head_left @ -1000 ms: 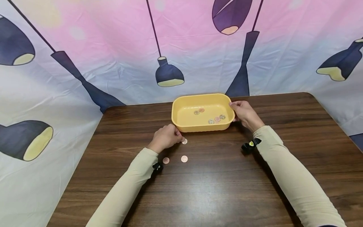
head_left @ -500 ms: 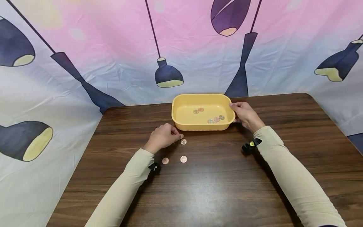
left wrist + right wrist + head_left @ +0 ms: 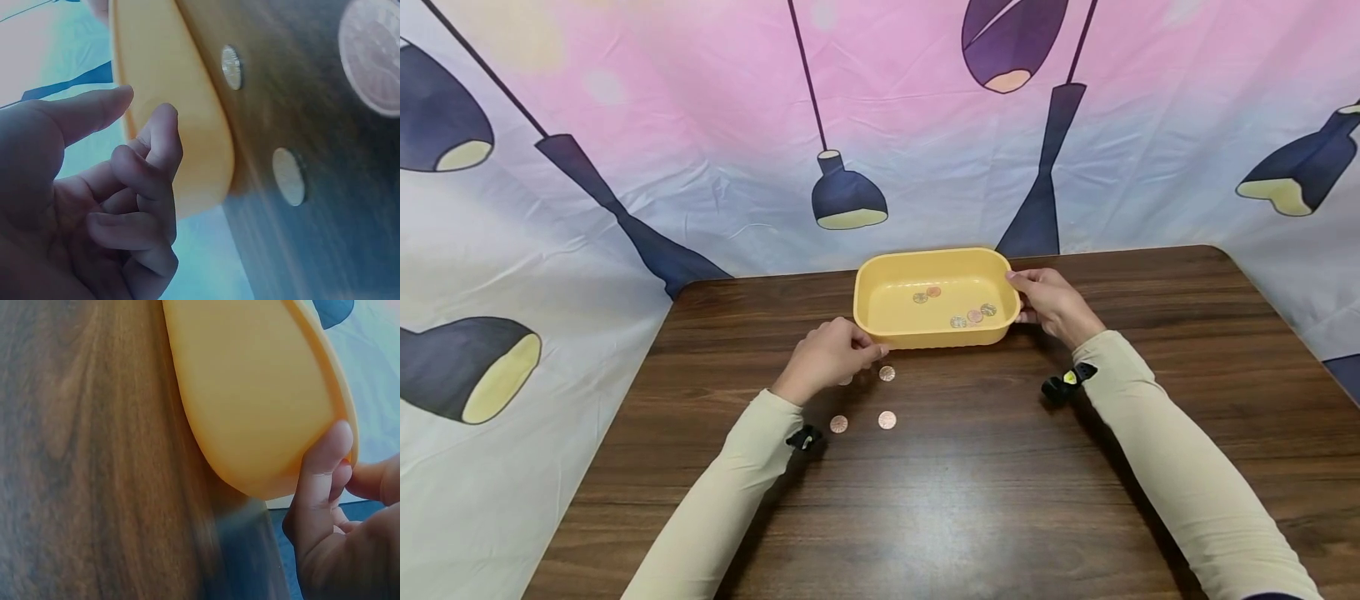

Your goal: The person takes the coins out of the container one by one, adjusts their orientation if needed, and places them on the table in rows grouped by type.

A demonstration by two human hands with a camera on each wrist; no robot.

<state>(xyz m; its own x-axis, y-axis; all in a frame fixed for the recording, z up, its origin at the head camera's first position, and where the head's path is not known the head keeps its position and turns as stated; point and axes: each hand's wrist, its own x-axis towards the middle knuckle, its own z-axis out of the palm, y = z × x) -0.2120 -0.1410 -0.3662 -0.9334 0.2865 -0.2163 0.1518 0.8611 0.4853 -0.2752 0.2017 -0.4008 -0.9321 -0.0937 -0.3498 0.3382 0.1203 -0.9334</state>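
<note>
A yellow plastic basin (image 3: pixel 928 340) stands at the far side of the table, with several coins (image 3: pixel 958 322) lying in it. My right hand (image 3: pixel 1052 302) grips its right end, thumb on the rim; the right wrist view shows fingers (image 3: pixel 328 450) at the wall. My left hand (image 3: pixel 827 358) is at the basin's near left corner, fingertips over the table. In the left wrist view its thumb and forefinger stand apart, the other fingers loosely curled, with nothing seen between them. Near it lie a coin (image 3: pixel 887 373) and a partly hidden coin (image 3: pixel 846 381).
Two more copper-coloured coins, a left coin (image 3: pixel 838 424) and a right coin (image 3: pixel 887 420), lie nearer on the brown wooden table (image 3: pixel 970 500). A printed cloth (image 3: pixel 715 167) hangs behind the table's far edge. Both wrists wear black straps.
My left hand has moved from the coin before the basin, up and slightly left towards the basin's corner. Another coin now shows partly below it. My right hand keeps its place on the basin.
</note>
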